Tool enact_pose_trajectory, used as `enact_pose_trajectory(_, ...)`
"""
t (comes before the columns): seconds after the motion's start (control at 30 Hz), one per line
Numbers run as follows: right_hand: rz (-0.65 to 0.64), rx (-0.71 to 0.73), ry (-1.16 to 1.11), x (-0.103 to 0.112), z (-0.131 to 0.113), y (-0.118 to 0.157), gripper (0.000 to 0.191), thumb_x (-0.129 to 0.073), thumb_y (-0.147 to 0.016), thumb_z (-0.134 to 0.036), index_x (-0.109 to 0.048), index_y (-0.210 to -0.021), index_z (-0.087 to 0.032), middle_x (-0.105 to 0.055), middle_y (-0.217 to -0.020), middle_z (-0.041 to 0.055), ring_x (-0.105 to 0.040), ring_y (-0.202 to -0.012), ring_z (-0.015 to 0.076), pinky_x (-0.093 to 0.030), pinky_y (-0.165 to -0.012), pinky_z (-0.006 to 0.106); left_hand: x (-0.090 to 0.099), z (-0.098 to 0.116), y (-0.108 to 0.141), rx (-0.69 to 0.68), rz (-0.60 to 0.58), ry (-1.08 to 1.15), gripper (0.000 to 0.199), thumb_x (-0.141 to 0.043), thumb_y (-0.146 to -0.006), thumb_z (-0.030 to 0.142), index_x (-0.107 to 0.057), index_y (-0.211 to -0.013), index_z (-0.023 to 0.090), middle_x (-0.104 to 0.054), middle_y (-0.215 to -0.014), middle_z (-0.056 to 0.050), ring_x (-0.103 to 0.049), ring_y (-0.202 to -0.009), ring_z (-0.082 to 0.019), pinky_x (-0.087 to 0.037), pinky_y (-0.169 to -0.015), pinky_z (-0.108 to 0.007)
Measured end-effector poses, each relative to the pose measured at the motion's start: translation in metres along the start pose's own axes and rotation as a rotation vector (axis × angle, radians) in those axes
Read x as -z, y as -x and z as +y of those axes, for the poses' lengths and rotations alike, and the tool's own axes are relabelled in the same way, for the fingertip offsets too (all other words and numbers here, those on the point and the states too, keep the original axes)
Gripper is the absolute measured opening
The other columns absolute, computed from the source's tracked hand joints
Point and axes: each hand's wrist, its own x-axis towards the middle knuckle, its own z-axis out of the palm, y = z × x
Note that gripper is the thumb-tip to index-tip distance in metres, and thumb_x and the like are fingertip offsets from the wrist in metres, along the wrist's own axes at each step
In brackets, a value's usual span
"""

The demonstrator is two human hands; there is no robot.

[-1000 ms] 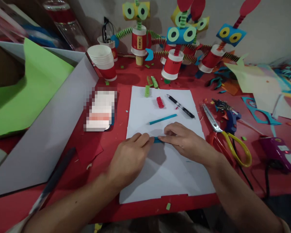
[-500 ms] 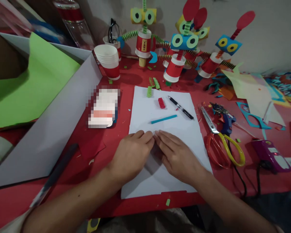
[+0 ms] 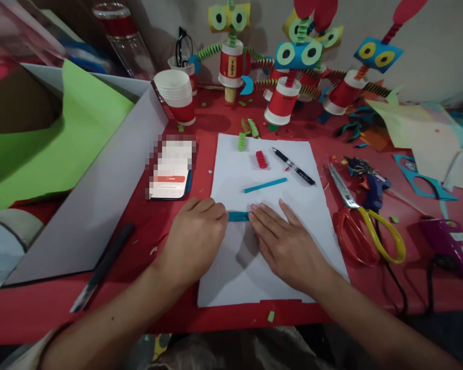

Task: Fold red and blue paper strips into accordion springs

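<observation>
Between my hands a folded blue paper strip (image 3: pixel 238 216) lies across the white sheet (image 3: pixel 231 282). Its left end is pinched in the curled fingers of my left hand (image 3: pixel 196 236). My right hand (image 3: pixel 283 239) rests on the right end, fingers stretched out flat and the little finger apart. Both ends of the strip are hidden under the fingers. Just beyond, a second, thinner blue paper strip (image 3: pixel 265 185) lies by itself. Further back on the sheet are a red accordion-folded paper piece (image 3: pixel 261 159), a green folded piece (image 3: pixel 242 141) and a black pen (image 3: pixel 293 166).
Scissors (image 3: pixel 355 210), a blue glue gun (image 3: pixel 375 191) and a purple device (image 3: pixel 449 244) with cords lie right. Left are a phone (image 3: pixel 172 172), a dark knife-like tool (image 3: pixel 104 264) and an open box (image 3: pixel 100 200). Stacked cups (image 3: pixel 176 95) and several paper-cup figures (image 3: pixel 283 100) stand behind.
My hands have drawn apart along the blue strip, uncovering its middle. The right fingers have flattened and spread. The whole view has shifted slightly.
</observation>
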Motion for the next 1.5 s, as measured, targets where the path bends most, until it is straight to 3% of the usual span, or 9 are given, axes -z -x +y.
enact_pose_trajectory(0.23, 0.019, -0.009, -0.005, -0.001, -0.001, -0.001, 0.042, -0.040, -0.094, -0.019, -0.048, -0.134, -0.011, -0.049, -0.140, 0.0102, -0.045, -0.131, 0.0235, -0.025, -0.116, 0.050, -0.004, 0.003, 0.015, -0.010, 0.117, -0.136, 0.030, -0.049, -0.078, 0.004, -0.069, -0.099, 0.010, -0.071, -0.095, -0.011, -0.061, -0.080, -0.025, -0.045, -0.066, -0.038)
enact_pose_trajectory(0.43, 0.042, -0.008, -0.020, 0.000, -0.001, -0.003, 0.041, -0.040, -0.092, -0.017, -0.051, -0.132, -0.011, -0.053, -0.136, 0.0102, -0.049, -0.128, 0.0231, -0.027, -0.115, 0.050, -0.010, 0.002, 0.024, 0.095, 0.421, -0.056, 0.027, -0.048, -0.079, 0.004, -0.070, -0.091, 0.014, -0.070, -0.109, -0.012, -0.063, -0.093, -0.026, -0.049, -0.078, -0.040)
enact_pose_trajectory(0.57, 0.024, -0.023, -0.034, 0.001, -0.002, -0.002, 0.042, -0.040, -0.092, -0.019, -0.051, -0.132, -0.010, -0.054, -0.136, 0.0117, -0.048, -0.129, 0.0242, -0.023, -0.115, 0.052, -0.017, 0.014, 0.014, -0.086, 0.079, 0.164, 0.045, -0.041, -0.093, 0.025, -0.045, -0.136, 0.012, -0.052, -0.138, -0.013, -0.045, -0.130, -0.021, -0.039, -0.105, -0.040)
enact_pose_trajectory(0.73, 0.021, -0.119, -0.032, 0.005, 0.001, 0.009, 0.044, -0.045, -0.093, -0.030, -0.048, -0.136, -0.020, -0.049, -0.142, 0.0066, -0.042, -0.132, 0.0297, -0.022, -0.112, 0.060, -0.025, 0.018, 0.015, -0.056, -0.087, 0.238, 0.065, -0.037, -0.092, 0.050, -0.031, -0.144, 0.013, -0.037, -0.149, -0.013, -0.029, -0.140, -0.022, -0.029, -0.113, -0.043)
enact_pose_trajectory(0.87, 0.101, -0.225, 0.021, 0.012, 0.008, 0.011, 0.034, -0.048, -0.093, -0.033, -0.060, -0.122, -0.018, -0.062, -0.129, 0.0092, -0.050, -0.123, 0.0316, -0.028, -0.107, 0.057, -0.021, 0.020, 0.012, -0.030, -0.078, 0.208, 0.055, -0.037, -0.094, 0.043, -0.039, -0.140, 0.014, -0.041, -0.147, -0.011, -0.034, -0.137, -0.021, -0.030, -0.112, -0.041)
enact_pose_trajectory(0.97, 0.073, -0.304, -0.016, 0.016, 0.013, -0.002, 0.022, -0.051, -0.092, -0.030, -0.066, -0.105, -0.020, -0.071, -0.106, 0.0083, -0.060, -0.100, 0.0276, -0.043, -0.088, 0.046, -0.009, 0.028, 0.000, -0.002, -0.086, 0.152, 0.040, -0.041, -0.093, 0.025, -0.052, -0.130, 0.013, -0.051, -0.139, -0.013, -0.045, -0.130, -0.024, -0.037, -0.105, -0.043)
enact_pose_trajectory(1.17, -0.072, -0.336, -0.114, 0.021, 0.019, -0.032, 0.009, -0.059, -0.078, -0.010, -0.061, -0.080, -0.019, -0.066, -0.087, 0.0073, -0.057, -0.087, 0.0243, -0.041, -0.070, 0.033, 0.014, 0.034, -0.038, 0.101, -0.169, 0.120, 0.024, -0.048, -0.078, 0.002, -0.070, -0.075, 0.013, -0.069, -0.084, -0.013, -0.065, -0.084, -0.027, -0.048, -0.075, -0.040)
enact_pose_trajectory(1.3, -0.117, -0.398, -0.344, 0.033, 0.030, -0.048, 0.013, -0.055, -0.076, -0.006, -0.058, -0.074, -0.019, -0.064, -0.071, 0.0020, -0.057, -0.068, 0.0169, -0.036, -0.058, 0.026, 0.007, 0.016, -0.053, 0.262, -0.096, 0.489, 0.018, -0.053, -0.077, 0.011, -0.070, -0.083, 0.017, -0.071, -0.085, -0.008, -0.065, -0.079, -0.022, -0.046, -0.068, -0.031)
enact_pose_trajectory(1.5, 0.020, -0.492, -1.020, 0.035, 0.037, -0.071, 0.004, -0.058, -0.075, -0.018, -0.054, -0.075, -0.019, -0.057, -0.059, -0.0050, -0.057, -0.057, 0.0115, -0.042, -0.055, 0.023, 0.001, -0.016, -0.053, 0.415, -0.007, 1.201, 0.012, -0.057, -0.076, 0.027, -0.066, -0.077, 0.019, -0.071, -0.073, -0.002, -0.063, -0.068, -0.016, -0.047, -0.065, -0.028)
